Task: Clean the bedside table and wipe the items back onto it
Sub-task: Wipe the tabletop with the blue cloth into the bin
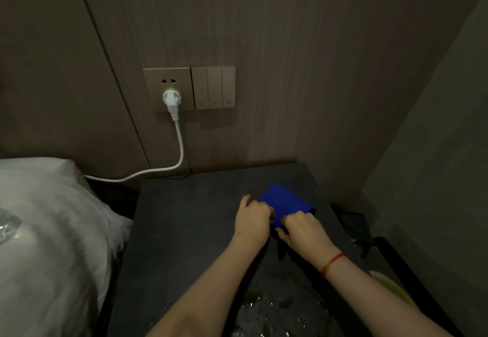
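Grip, left hand: fingers curled onto near edge of blue cloth. Grip, right hand: likewise pinching the cloth, red string at wrist. Cloth: flat on dark bench, right of centre. White plug in wall socket.

- Left hand: bare, no ring or watch visible; forearm bare, no sleeve in view.
- Right hand: bare; thin red-and-yellow string bracelet on wrist; forearm unsleeved.
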